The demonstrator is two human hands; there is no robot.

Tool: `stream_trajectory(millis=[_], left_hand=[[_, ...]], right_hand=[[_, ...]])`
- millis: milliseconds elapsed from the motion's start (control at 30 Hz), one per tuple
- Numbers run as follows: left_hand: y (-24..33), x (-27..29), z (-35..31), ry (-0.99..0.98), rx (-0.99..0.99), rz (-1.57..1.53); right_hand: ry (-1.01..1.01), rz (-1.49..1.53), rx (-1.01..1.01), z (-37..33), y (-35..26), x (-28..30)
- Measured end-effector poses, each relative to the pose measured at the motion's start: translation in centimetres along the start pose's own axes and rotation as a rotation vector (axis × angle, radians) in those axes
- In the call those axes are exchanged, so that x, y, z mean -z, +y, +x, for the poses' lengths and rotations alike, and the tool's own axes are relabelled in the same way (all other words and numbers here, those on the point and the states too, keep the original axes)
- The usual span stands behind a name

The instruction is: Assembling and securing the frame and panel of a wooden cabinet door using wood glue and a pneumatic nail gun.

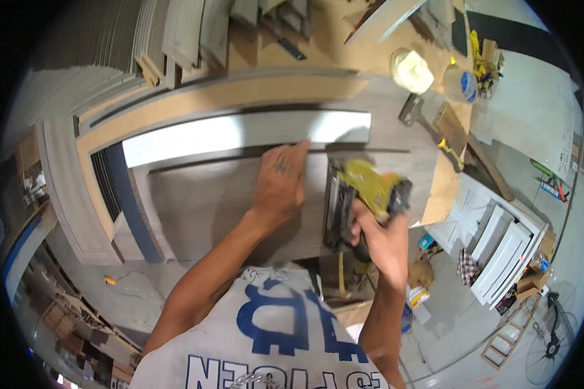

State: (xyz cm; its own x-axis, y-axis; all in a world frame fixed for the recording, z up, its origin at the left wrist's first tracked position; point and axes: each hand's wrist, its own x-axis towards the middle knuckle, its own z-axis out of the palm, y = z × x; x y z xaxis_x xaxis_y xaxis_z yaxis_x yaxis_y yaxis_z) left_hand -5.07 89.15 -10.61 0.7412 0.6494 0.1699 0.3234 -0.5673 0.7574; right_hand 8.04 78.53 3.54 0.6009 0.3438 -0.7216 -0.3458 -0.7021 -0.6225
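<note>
My right hand (384,243) wraps round the handle of a yellow-green and black nail gun (363,185). The nail gun is over a grey wood-grain panel (227,201), near a thin wood strip (363,152) lying along it. My left hand (282,178) is closed at that strip, its fingers curled and one fingertip by the edge of a long pale board (182,141). The nail gun is slightly smeared by motion, and its contact with the panel cannot be made out.
A hammer (422,120) with a yellow-and-black handle lies at the right of the bench, beside a pale-topped tub (413,71) and a clear container (464,84). Grey boards (182,32) are stacked at the back left. White panels (499,243) stand to the lower right.
</note>
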Motion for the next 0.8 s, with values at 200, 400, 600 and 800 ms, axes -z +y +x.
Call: stream_trajectory(millis=[200, 400, 600, 800], left_hand=[[5.2, -3.9, 2.6, -0.103, -0.040, 0.071], [11.0, -12.2, 5.8, -0.079, -0.026, 0.060], [10.9, -13.6, 6.2, -0.032, 0.028, 0.045], [11.0, -13.6, 6.3, -0.049, 0.054, 0.061]], right_hand=[[0.258, 0.131, 0.074, -0.6, 2.0, 10.8], [0.169, 0.040, -0.004, 1.6, 2.5, 16.9], [0.056, -0.015, -0.035, 3.5, 2.1, 17.0], [0.085, -0.262, 0.093, 4.4, 3.2, 16.6]])
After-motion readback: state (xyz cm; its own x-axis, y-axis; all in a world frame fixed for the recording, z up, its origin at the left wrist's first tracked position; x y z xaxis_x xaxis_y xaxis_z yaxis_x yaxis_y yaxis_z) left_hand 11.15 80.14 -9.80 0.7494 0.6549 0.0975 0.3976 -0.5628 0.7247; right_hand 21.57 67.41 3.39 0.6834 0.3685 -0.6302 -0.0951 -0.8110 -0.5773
